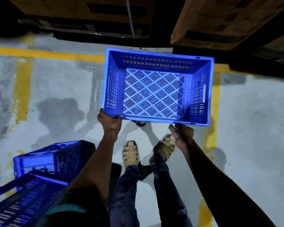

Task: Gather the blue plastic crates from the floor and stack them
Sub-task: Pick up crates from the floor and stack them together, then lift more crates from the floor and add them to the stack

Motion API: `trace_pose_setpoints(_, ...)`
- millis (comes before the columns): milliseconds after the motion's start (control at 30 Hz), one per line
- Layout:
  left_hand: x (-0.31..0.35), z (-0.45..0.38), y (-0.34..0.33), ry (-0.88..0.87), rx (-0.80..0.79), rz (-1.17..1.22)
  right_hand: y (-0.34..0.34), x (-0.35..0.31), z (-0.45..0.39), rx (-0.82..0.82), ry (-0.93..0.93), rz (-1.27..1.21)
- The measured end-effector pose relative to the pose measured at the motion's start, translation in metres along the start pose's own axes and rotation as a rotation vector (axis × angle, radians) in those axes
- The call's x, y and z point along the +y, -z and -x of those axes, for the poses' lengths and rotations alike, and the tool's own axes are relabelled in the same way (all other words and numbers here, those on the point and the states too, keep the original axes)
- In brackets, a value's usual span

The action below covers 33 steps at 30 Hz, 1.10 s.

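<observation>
An empty blue plastic crate (156, 89) with slotted walls and a lattice bottom is held up in front of me, above the floor, its open side facing me. My left hand (111, 122) grips its near rim at the left corner. My right hand (182, 132) holds the near rim toward the right corner, fingers curled under the edge. At the lower left stand two more blue crates: one (54, 158) further off and one (25, 200) closest to me, partly hidden by my left arm.
The grey concrete floor (64, 99) carries yellow painted lines (23, 89) and dark stains. Large cardboard boxes (228, 22) on dark racking run along the top. My feet in tan sandals (131, 154) stand below the held crate.
</observation>
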<state>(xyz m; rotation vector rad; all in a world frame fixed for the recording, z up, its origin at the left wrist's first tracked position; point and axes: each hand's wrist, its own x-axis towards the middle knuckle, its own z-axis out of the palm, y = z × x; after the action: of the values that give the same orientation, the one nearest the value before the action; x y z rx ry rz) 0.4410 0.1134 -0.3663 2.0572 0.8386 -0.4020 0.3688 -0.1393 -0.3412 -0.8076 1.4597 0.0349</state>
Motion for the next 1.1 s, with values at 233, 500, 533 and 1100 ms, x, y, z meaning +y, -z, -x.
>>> trace_pose_setpoints(233, 0.039, 0.065, 0.039, -0.061, -0.116, 0.097, -0.015, 0.007, 0.096, -0.12, 0.194, 0.21)
trace_pose_setpoints(500, 0.061, 0.168, 0.146, -0.156, -0.104, 0.163, 0.017, -0.001, 0.213, -0.294, 0.451, 0.473)
trace_pose_setpoints(533, 0.06, 0.182, 0.161, -0.165, -0.083, 0.175, 0.022, -0.001, 0.227, -0.322, 0.487, 0.521)
trace_pose_setpoints(1100, -0.068, 0.434, 0.299, -0.031, 0.456, 0.409, 0.105, 0.051, 0.387, -0.896, 0.601, 1.121)
